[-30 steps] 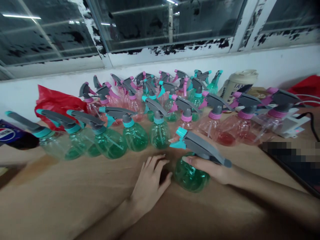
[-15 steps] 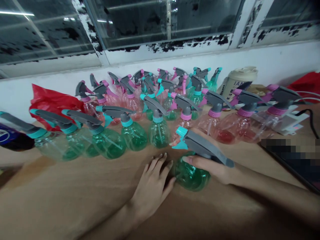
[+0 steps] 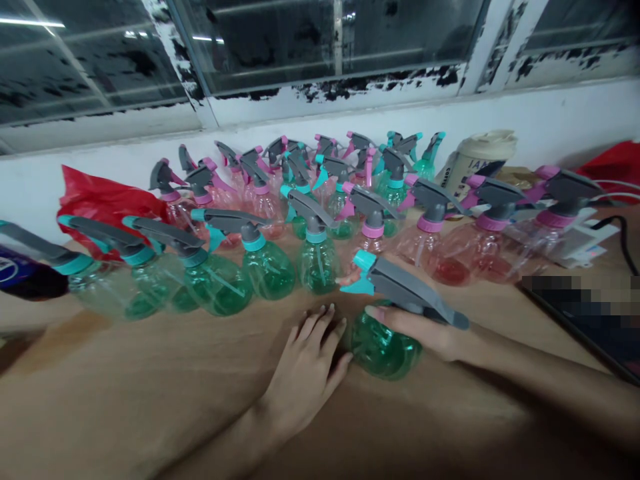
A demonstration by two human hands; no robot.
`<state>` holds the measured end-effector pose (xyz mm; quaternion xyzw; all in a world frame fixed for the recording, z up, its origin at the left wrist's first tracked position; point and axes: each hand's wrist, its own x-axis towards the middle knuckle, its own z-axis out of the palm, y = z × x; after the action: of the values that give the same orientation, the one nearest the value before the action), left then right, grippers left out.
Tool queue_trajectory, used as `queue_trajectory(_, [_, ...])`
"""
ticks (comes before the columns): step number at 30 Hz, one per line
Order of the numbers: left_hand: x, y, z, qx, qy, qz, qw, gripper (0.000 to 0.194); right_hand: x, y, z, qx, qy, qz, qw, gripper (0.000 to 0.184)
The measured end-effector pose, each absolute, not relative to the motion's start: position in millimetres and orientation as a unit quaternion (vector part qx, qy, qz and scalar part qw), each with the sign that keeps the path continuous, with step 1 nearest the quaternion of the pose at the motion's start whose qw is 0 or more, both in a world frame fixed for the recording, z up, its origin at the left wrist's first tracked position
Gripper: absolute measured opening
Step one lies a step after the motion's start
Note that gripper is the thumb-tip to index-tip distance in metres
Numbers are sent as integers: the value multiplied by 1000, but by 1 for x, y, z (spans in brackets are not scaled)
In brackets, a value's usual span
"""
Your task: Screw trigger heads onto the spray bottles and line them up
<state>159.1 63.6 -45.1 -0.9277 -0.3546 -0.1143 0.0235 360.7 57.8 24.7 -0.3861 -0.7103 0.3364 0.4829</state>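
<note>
A green spray bottle [image 3: 385, 350] with a grey and turquoise trigger head stands on the wooden table [image 3: 165, 393], slightly tilted. My right hand [image 3: 420, 333] is wrapped round its upper body from the right, thumb in front; the other fingers are mostly hidden behind the bottle. Just left of it, my left hand [image 3: 307, 370] lies flat on the table with fingers stretched out and nothing in it. Its thumb is close to the bottle's base; I cannot tell if they touch. Beyond my hands, another green spray bottle [image 3: 320, 267] is the nearest of the front row.
Several pink spray bottles [image 3: 453, 267] and green ones fill the table back to the white wall. A red plastic bag [image 3: 110, 207] and a dark bottle with a blue label [image 3: 30, 273] lie left. A paper cup [image 3: 480, 163] stands back right, and a dark flat device [image 3: 575, 327] lies right.
Almost nothing differs. The whole view has shifted very slightly; both hands and the held spray bottle keep their places.
</note>
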Motion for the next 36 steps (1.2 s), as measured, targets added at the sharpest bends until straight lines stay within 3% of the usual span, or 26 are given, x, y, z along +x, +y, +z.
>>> queue_trajectory(17, [159,64,-45,-931,-347,-111,31,39,363,59,22,-374,-719,327,487,28])
queue_trajectory(36, [160,70,-43,-934,-335,-118,40,36,363,55,27,-359,-715,349,487,6])
